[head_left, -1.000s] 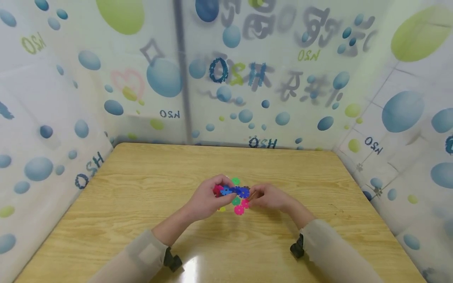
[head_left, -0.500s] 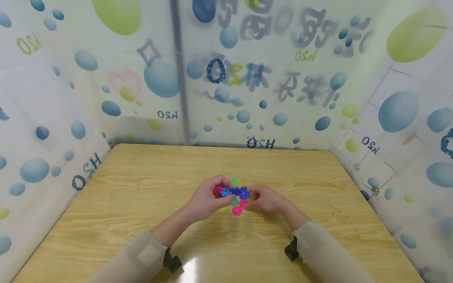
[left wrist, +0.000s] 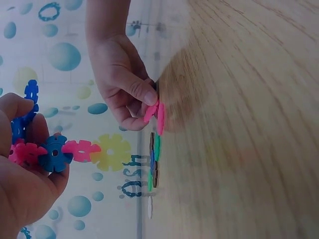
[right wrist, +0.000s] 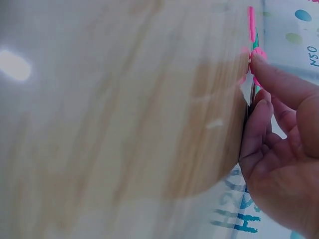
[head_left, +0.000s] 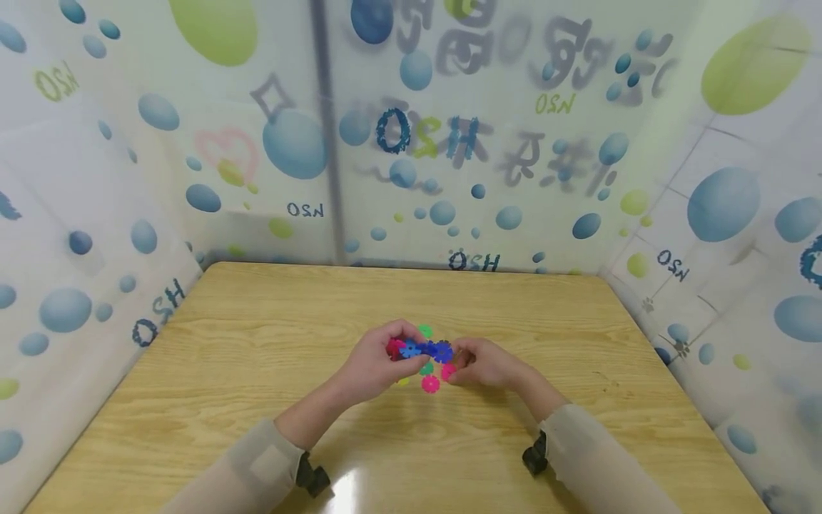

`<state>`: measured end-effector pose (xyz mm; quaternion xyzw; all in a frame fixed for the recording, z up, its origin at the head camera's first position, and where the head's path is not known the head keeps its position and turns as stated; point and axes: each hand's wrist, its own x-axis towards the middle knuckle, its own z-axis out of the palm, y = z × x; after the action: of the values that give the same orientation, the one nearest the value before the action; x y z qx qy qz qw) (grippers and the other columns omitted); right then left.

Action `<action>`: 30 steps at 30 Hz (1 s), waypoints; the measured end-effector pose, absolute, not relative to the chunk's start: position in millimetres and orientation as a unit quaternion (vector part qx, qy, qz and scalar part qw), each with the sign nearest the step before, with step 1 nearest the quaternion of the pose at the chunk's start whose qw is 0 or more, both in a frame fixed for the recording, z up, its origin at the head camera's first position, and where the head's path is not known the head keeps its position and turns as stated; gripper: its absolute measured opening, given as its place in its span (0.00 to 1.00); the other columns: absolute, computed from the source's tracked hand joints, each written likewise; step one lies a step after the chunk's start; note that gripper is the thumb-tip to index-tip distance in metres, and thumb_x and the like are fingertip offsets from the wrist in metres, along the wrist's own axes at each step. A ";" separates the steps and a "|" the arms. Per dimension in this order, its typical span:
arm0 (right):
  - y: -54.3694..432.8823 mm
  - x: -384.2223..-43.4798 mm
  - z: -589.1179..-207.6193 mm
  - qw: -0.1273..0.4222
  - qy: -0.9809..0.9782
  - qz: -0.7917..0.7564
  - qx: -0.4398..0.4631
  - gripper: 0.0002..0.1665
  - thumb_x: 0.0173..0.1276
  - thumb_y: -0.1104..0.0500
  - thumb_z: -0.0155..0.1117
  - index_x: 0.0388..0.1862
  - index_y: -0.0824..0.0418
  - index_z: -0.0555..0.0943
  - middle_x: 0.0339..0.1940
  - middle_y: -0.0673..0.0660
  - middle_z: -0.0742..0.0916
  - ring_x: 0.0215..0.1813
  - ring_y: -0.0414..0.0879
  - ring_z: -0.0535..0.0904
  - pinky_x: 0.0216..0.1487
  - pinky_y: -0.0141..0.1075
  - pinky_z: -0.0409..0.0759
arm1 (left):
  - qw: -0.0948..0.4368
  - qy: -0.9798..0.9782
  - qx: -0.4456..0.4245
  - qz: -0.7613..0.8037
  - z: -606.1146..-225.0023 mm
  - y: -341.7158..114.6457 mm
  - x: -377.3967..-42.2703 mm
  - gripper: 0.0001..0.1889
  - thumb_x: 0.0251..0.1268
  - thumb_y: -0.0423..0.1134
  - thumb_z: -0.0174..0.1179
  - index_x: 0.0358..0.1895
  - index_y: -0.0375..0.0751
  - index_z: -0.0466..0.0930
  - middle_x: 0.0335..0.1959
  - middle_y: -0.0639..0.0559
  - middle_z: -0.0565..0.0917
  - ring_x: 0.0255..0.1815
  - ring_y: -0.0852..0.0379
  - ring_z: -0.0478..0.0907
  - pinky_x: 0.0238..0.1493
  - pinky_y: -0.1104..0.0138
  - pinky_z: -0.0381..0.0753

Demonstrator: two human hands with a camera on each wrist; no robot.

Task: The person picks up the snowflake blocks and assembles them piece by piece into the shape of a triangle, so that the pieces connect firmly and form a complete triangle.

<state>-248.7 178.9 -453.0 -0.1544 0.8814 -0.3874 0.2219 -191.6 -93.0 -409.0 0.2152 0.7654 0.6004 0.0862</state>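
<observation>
My left hand (head_left: pixel 379 365) holds a chain of linked flower-shaped plastic discs above the table. Its dark blue disc (head_left: pixel 442 351) points right in the head view, while a yellow disc (left wrist: pixel 111 152) ends a branch with pink and teal discs (left wrist: pixel 55 153) in the left wrist view. Low at the tabletop, my right hand (head_left: pixel 489 363) pinches a pink disc (left wrist: pixel 151 112) between thumb and fingers, tilted. Right beside it, a second pink disc (head_left: pixel 431 384) lies on the table. Green discs (head_left: pixel 427 368) lie behind, partly covered by the chain.
More loose discs lie on the wooden table (head_left: pixel 257 321), including a brown one (left wrist: pixel 155 175) and a white one (left wrist: pixel 150 207). Patterned curtains (head_left: pixel 411 214) stand behind the table and along both sides.
My right hand has closed its thumb and fingers on the pink disc and drawn it slightly right, away from the other pink one. My left hand and the chain stay nearly still.
</observation>
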 end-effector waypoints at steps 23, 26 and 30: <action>203.8 -210.1 -429.0 0.112 0.833 -0.521 -0.147 0.13 0.78 0.54 0.74 0.54 0.59 0.86 0.48 0.57 0.92 0.49 0.60 0.88 0.53 0.45 0.91 | 0.071 0.773 0.188 0.601 -408.3 -95.3 -189.8 0.15 0.69 0.42 0.78 0.51 0.46 0.83 0.38 0.51 0.83 0.28 0.57 0.74 0.27 0.71 0.76; 201.9 -205.8 -424.9 0.103 0.826 -0.532 -0.156 0.13 0.78 0.54 0.74 0.54 0.59 0.86 0.49 0.58 0.92 0.51 0.65 0.88 0.54 0.45 0.91 | 0.074 0.772 0.188 0.602 -408.3 -96.2 -189.8 0.14 0.70 0.42 0.78 0.51 0.46 0.83 0.37 0.51 0.83 0.28 0.57 0.73 0.27 0.71 0.76; 197.2 -200.6 -419.4 0.091 0.815 -0.547 -0.166 0.12 0.79 0.54 0.74 0.53 0.58 0.86 0.51 0.58 0.92 0.51 0.61 0.88 0.55 0.43 0.91 | 0.072 0.772 0.191 0.602 -409.2 -97.3 -189.9 0.14 0.70 0.42 0.77 0.51 0.46 0.83 0.37 0.52 0.83 0.28 0.57 0.73 0.27 0.71 0.75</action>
<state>-200.6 197.2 -419.4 -0.1661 0.8152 -0.5473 0.0913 -189.9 -97.3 -409.2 0.1908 0.7717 0.6025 0.0718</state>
